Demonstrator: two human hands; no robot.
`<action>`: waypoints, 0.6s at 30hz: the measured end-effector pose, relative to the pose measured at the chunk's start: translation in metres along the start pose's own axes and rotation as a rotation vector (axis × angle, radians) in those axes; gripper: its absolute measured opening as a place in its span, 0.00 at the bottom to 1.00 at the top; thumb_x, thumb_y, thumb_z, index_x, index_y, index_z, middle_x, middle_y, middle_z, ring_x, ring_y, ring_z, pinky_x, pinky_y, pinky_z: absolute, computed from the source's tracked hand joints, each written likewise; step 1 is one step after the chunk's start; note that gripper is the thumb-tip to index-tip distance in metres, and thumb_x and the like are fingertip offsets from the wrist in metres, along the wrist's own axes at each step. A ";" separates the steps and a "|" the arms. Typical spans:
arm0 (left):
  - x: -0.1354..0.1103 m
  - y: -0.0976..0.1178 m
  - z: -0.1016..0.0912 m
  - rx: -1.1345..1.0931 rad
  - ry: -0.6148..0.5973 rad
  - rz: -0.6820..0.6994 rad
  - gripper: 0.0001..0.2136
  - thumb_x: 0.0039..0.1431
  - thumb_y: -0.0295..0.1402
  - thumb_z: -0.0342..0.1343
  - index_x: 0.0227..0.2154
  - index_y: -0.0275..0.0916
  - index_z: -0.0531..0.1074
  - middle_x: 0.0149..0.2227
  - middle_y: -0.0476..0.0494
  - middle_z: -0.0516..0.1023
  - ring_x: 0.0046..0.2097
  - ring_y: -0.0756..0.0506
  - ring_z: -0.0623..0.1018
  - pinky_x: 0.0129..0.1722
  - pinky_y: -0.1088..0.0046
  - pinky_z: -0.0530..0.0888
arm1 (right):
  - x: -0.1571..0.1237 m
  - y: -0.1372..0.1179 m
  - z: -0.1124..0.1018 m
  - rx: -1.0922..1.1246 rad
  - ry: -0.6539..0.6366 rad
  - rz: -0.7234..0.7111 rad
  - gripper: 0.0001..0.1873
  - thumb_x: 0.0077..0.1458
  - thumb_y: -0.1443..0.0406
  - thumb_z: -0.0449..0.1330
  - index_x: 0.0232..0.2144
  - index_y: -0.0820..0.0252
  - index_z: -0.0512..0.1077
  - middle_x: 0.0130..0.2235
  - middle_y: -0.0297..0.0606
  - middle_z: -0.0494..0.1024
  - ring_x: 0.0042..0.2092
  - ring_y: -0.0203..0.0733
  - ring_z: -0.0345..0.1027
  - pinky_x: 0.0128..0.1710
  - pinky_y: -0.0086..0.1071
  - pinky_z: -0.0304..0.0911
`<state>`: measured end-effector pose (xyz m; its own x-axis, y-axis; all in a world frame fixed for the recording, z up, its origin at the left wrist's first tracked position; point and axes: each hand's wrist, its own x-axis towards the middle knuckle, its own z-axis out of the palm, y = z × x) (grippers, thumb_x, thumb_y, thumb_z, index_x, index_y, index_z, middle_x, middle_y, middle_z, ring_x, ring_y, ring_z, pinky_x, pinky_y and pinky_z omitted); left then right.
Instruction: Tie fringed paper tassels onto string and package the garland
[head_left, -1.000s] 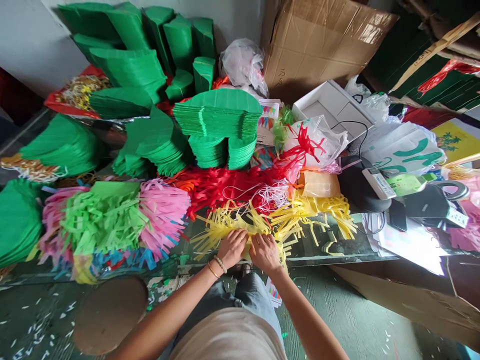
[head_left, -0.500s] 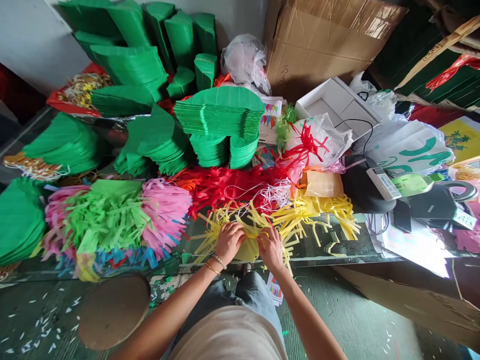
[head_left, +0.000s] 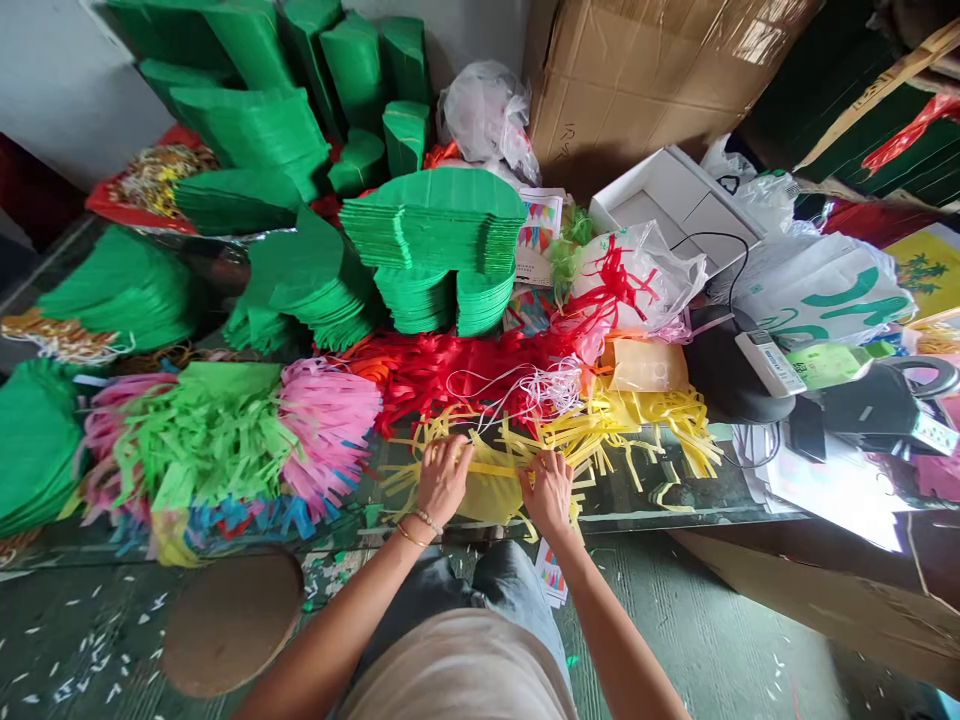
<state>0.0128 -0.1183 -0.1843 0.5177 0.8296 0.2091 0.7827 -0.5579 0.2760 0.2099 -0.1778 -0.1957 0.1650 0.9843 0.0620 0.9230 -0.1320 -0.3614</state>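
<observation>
A yellow fringed tissue paper tassel (head_left: pixel 487 495) stretches between my hands at the table's front edge, its flat middle sheet bare and its cut strips fanning out at the left. My left hand (head_left: pixel 444 480), wearing bracelets, has its fingers bent down and closed on the paper's left part. At the right part, my right hand (head_left: pixel 549 492) pinches the same paper, thumb toward the middle. Just beyond lie white strings (head_left: pixel 551 390) on red paper fringe (head_left: pixel 472 365). More yellow fringe (head_left: pixel 637 415) spreads to the right of my right hand.
Stacks of green paper pieces (head_left: pixel 435 220) fill the back left. Pink fringe (head_left: pixel 334 410) and light green fringe (head_left: pixel 217 430) lie at left. A white box (head_left: pixel 675 210), plastic bags and a black tape dispenser (head_left: pixel 870 405) crowd the right. A round stool (head_left: pixel 232 620) stands below.
My hands have moved apart along the yellow paper, the left one shifting left and the right one slightly right. More of the flat yellow sheet shows between them.
</observation>
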 end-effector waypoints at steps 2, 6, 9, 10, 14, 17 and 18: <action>0.000 0.008 0.003 -0.041 -0.030 0.106 0.11 0.61 0.22 0.50 0.41 0.42 0.74 0.49 0.42 0.76 0.52 0.42 0.73 0.57 0.57 0.65 | 0.001 0.000 -0.001 -0.006 0.005 -0.001 0.08 0.60 0.62 0.59 0.29 0.57 0.74 0.41 0.43 0.73 0.43 0.48 0.62 0.43 0.40 0.55; 0.003 0.020 0.010 -0.097 -0.059 0.191 0.09 0.59 0.24 0.53 0.38 0.42 0.76 0.44 0.43 0.79 0.51 0.42 0.75 0.58 0.56 0.65 | 0.003 -0.003 -0.004 -0.021 0.027 -0.023 0.06 0.60 0.64 0.58 0.32 0.58 0.73 0.42 0.44 0.73 0.43 0.50 0.62 0.42 0.41 0.55; 0.006 0.019 0.013 -0.120 -0.052 0.196 0.09 0.61 0.25 0.52 0.38 0.41 0.76 0.43 0.42 0.80 0.51 0.41 0.75 0.58 0.53 0.64 | 0.001 -0.009 -0.004 -0.020 0.026 -0.128 0.06 0.60 0.67 0.56 0.38 0.59 0.73 0.46 0.46 0.73 0.48 0.51 0.61 0.47 0.44 0.54; 0.006 0.018 0.013 -0.128 -0.051 0.199 0.09 0.61 0.26 0.52 0.38 0.41 0.76 0.44 0.42 0.80 0.53 0.41 0.74 0.59 0.52 0.63 | 0.000 -0.012 -0.002 -0.013 0.016 -0.188 0.06 0.60 0.68 0.56 0.39 0.58 0.73 0.48 0.46 0.73 0.50 0.51 0.61 0.49 0.44 0.54; 0.006 0.011 0.014 -0.148 -0.046 0.197 0.08 0.61 0.27 0.53 0.38 0.42 0.77 0.46 0.44 0.80 0.55 0.41 0.73 0.62 0.50 0.59 | -0.003 -0.014 0.011 0.020 -0.014 -0.392 0.09 0.62 0.69 0.54 0.40 0.58 0.73 0.51 0.43 0.74 0.55 0.48 0.59 0.54 0.43 0.52; 0.004 0.009 0.015 -0.157 -0.042 0.181 0.09 0.63 0.27 0.52 0.37 0.43 0.77 0.44 0.45 0.81 0.54 0.43 0.74 0.62 0.51 0.60 | -0.003 -0.009 0.020 0.028 -0.016 -0.444 0.12 0.63 0.73 0.51 0.41 0.59 0.73 0.50 0.44 0.74 0.56 0.48 0.58 0.54 0.43 0.53; 0.003 0.008 0.015 -0.161 -0.040 0.174 0.09 0.63 0.27 0.52 0.37 0.43 0.77 0.44 0.45 0.81 0.54 0.43 0.74 0.62 0.52 0.60 | -0.003 -0.008 0.021 0.030 -0.019 -0.449 0.13 0.63 0.74 0.51 0.41 0.59 0.73 0.50 0.45 0.74 0.56 0.48 0.58 0.54 0.43 0.53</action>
<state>0.0260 -0.1199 -0.1953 0.6559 0.7190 0.2297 0.6170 -0.6861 0.3855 0.1950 -0.1770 -0.2130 -0.2562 0.9452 0.2024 0.8910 0.3121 -0.3297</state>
